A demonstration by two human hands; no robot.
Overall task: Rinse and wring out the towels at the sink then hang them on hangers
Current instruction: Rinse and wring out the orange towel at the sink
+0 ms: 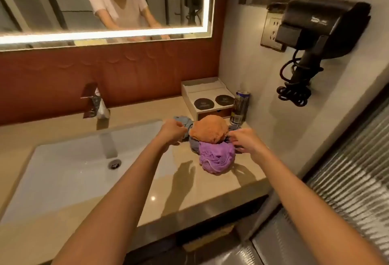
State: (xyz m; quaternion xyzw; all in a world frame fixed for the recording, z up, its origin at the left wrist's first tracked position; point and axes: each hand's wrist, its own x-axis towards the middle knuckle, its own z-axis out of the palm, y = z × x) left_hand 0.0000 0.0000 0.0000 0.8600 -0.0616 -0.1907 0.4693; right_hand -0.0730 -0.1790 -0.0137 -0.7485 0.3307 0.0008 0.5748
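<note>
- Now the left hand (173, 132) grips a crumpled grey-blue cloth towel (194, 145), fingers curled.
- The right hand (245, 141) pinches its other end.
- A balled orange terry towel (208, 129) sits atop; a balled purple terry towel (216, 157) touches it.

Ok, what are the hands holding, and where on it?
Both grip the blue-grey towel under the orange towel: left hand at its left end, right hand at its right end.

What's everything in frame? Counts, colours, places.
orange towel: 1, orange, atop pile on counter
purple towel: 1, purple, front of pile
grey towel: at least 1, blue-grey, under both
sink: 1, white, left
faucet: 1, chrome, behind sink
tray box: 1, white, back of counter
can: 1, dark, beside box
hair dryer: 1, black, right wall
mirror: 1, lit edge, above
left grip: 1, holds grey towel
right grip: 1, at pile's right edge; hold unclear
</note>
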